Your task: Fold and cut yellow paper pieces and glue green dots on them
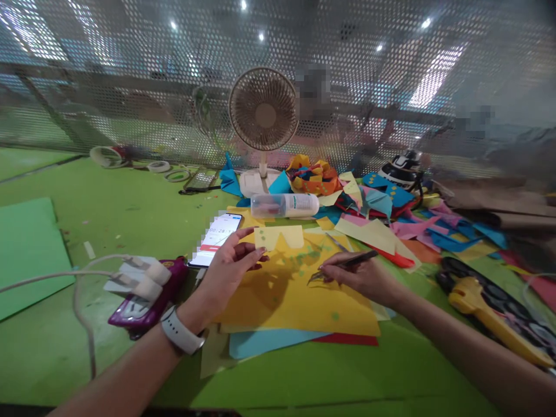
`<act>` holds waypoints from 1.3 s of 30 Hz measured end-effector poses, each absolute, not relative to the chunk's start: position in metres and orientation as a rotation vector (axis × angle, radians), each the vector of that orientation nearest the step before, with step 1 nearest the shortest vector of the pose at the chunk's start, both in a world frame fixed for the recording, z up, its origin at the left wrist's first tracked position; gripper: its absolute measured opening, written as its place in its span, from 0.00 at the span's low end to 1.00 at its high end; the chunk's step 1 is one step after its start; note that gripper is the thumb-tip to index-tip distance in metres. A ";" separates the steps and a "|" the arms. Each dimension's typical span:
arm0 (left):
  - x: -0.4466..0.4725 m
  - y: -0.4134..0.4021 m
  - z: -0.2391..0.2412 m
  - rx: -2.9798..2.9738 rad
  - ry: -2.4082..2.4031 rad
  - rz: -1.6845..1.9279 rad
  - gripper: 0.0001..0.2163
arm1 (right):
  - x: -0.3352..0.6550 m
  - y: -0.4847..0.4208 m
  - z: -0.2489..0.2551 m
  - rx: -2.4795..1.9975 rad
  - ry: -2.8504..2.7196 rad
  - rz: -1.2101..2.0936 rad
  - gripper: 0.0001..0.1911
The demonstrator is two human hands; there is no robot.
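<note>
My left hand (230,263) pinches a pale yellow cut paper piece (279,236) and holds it up above a yellow paper sheet (299,295) on the green table. A white watch (180,333) is on that wrist. My right hand (362,275) is closed round a dark pen-like tool (347,263), whose tip rests on the yellow sheet. Small green paper bits lie scattered on the sheet. Blue and red sheets lie under it.
A phone (216,238) with a lit screen lies left of the sheet, beside a purple device (145,301) with white cables. Behind stand a small fan (263,110), a white bottle (284,205) on its side and heaps of coloured paper scraps (391,214). A yellow tool (490,315) lies right.
</note>
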State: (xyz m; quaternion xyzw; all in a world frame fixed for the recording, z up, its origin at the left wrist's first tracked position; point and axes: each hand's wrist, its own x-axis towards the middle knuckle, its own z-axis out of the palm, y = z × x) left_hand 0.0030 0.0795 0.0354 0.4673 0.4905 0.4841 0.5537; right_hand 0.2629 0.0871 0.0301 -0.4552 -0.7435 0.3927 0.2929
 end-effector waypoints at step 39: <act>0.006 0.079 0.038 1.111 1.209 1.100 0.24 | 0.260 0.081 0.009 -1.067 -2.067 0.762 0.10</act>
